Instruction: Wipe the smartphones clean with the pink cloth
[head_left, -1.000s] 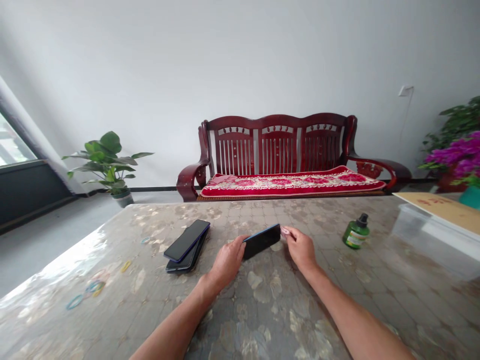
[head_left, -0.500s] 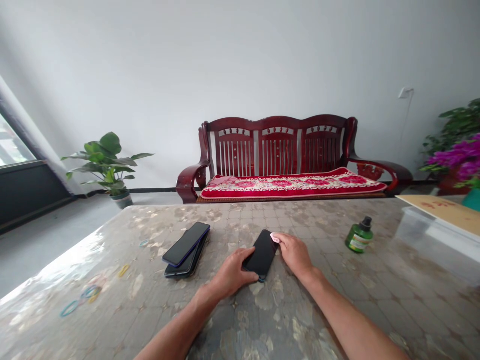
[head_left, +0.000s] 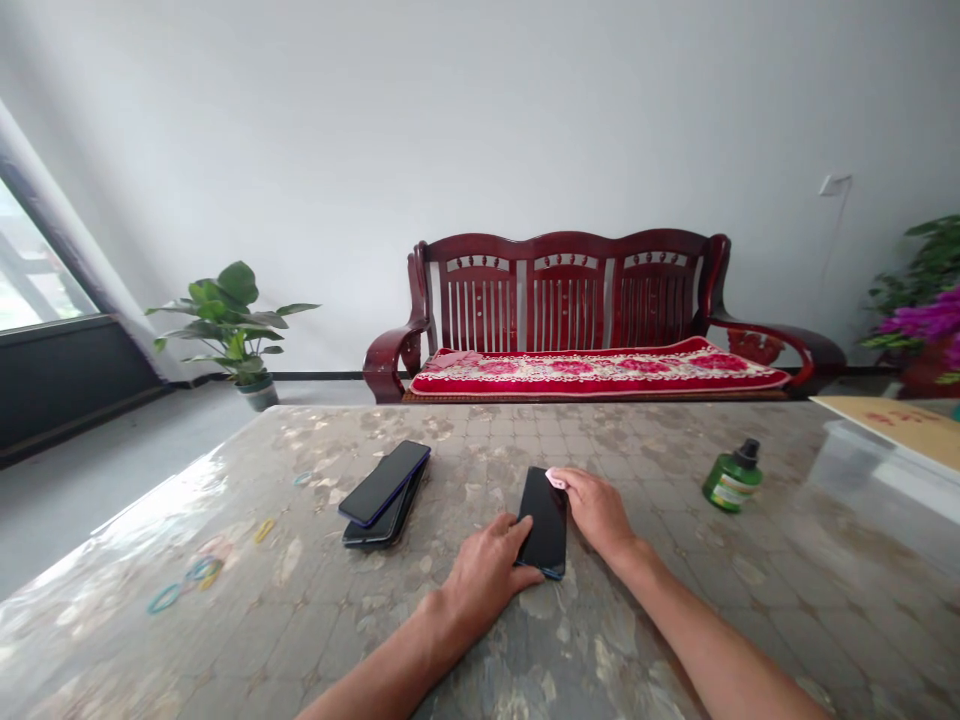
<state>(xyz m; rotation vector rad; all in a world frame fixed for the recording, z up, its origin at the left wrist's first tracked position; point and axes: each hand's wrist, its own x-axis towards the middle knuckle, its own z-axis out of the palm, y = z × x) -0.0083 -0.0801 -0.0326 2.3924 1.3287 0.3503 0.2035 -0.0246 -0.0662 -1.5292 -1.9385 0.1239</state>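
A black smartphone [head_left: 543, 525] lies screen up on the patterned tabletop, its long side pointing nearly straight away from me. My left hand [head_left: 492, 562] grips its lower left side, with the thumb at the near edge and fingers along the left edge. Pinched in my right hand [head_left: 598, 508] is a small pale pink cloth [head_left: 555, 479], pressed at the phone's top right corner; most of it is hidden by the fingers. To the left, a phone with a blue-purple edge [head_left: 386, 483] rests askew on another dark phone [head_left: 379, 529].
A green bottle with a black cap [head_left: 733, 478] stands at the right. Beyond it is a clear plastic box [head_left: 847, 470] with a tan board on top. Several coloured rubber bands [head_left: 184, 583] lie at the left. A wooden bench [head_left: 566, 290] stands behind the table.
The phone under my hands has turned to point straighter away from me, and my left hand turned with it. The cloth stays at its top right corner. The whole view has shifted slightly.
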